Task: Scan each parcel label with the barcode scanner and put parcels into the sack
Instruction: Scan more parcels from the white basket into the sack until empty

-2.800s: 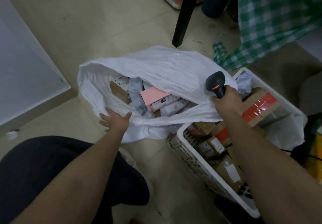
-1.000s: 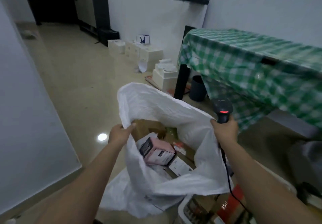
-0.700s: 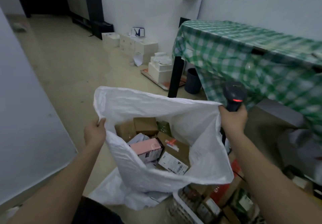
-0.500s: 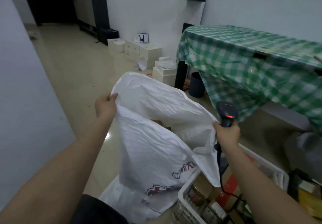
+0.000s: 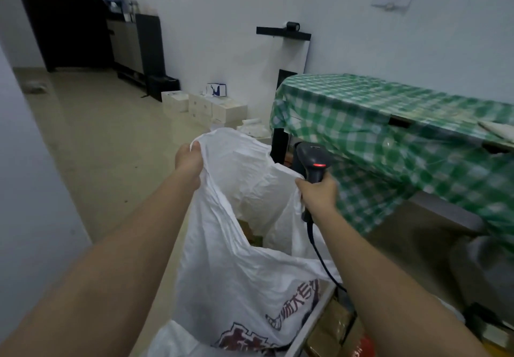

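Head view: sack held open, scanner in our right hand

Item one, the white woven sack (image 5: 244,273): it hangs between our two hands, mouth up, with red and dark printed lettering on its lower front. Our left hand (image 5: 189,162) grips a bunched fold of the rim at the sack's far left corner, fingers curled round the cloth.

Item two, the barcode scanner (image 5: 313,162): dark, with a red light showing on its head. Our right hand (image 5: 318,194) is closed round its handle, and the same hand pinches the sack's right rim against it. The scanner's black cable (image 5: 319,256) trails down beside our right forearm.

Item three, parcels: brown cardboard parcels (image 5: 250,230) show deep inside the sack's mouth, below and between our hands; how many, we cannot tell. More brown boxes (image 5: 331,326) lie in a white basket (image 5: 308,326) under our right forearm, its edge touching the sack.

Item four, surroundings: beyond our right hand stands a bench under a green checked cloth (image 5: 389,123). Beyond our left hand, white boxes (image 5: 205,107) sit stacked on the floor against the wall.
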`<state>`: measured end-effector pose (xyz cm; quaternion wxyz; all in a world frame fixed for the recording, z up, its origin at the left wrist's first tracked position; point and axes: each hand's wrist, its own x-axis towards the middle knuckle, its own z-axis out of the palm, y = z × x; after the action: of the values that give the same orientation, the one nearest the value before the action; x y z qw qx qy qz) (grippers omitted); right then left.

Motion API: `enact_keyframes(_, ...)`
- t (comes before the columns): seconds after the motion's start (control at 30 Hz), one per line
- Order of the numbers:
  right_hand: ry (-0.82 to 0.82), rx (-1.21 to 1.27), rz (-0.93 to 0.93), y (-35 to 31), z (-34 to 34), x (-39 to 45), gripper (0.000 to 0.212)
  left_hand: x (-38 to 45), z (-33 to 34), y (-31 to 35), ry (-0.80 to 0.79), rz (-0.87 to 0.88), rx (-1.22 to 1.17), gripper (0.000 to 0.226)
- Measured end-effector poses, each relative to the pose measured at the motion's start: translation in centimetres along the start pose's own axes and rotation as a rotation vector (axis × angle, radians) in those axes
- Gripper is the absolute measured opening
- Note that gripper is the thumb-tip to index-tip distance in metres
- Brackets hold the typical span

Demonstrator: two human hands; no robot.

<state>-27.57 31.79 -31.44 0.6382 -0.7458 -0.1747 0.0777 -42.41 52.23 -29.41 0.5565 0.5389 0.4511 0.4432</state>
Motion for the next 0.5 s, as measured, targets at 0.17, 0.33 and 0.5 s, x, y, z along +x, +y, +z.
enact_keyframes(0.17, 0.027, 0.101, -0.052, -4.0, 2.3, 3.0, 0.018, 4.0, 1.8, 3.5, -0.103, -0.016, -0.216, 0.046)
enact_keyframes(0.33, 0.114, 0.251, -0.165, -9.5, 0.7, 4.2, 0.025, 4.5, 3.7, 11.6, -0.242, 0.182, -0.402, 0.036)
enact_keyframes(0.5, 0.114, 0.284, -0.141, -9.6, -3.2, 2.4, 0.024, 0.8, 3.0, 13.0, -0.272, 0.348, -0.272, 0.028)
